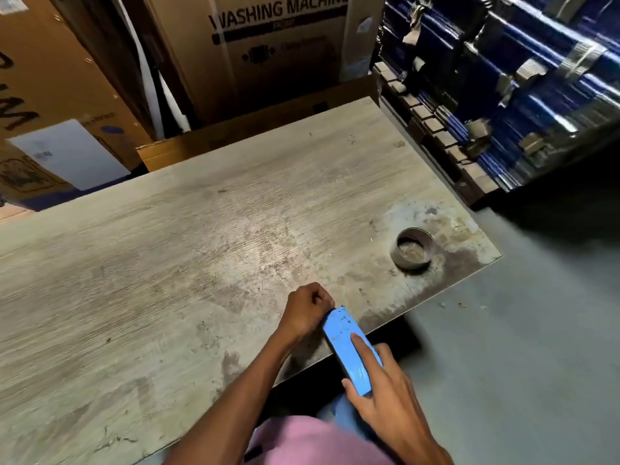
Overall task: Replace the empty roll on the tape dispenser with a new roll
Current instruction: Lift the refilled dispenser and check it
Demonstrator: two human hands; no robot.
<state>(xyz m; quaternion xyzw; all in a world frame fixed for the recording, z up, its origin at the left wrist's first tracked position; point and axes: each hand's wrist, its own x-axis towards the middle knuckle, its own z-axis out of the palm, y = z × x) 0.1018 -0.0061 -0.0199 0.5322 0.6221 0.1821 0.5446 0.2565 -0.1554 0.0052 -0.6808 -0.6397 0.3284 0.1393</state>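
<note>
One blue tape dispenser (350, 350) and one empty roll core (414, 248) — both at the table's (167, 246) right end. Two hands — left hand (307, 310), right hand (385, 391) — at the table's near edge. Behind the table, one box marked WASHING MACHINE (278, 45).

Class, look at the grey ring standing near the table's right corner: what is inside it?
Inside the empty tape core only the worn, stained table surface shows. No tape is wound on it. Its near inner wall is hidden.

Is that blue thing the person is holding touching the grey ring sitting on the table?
Apart. The head view shows the blue tape dispenser held in both hands at the table's near edge, with bare tabletop between it and the empty roll.
</note>
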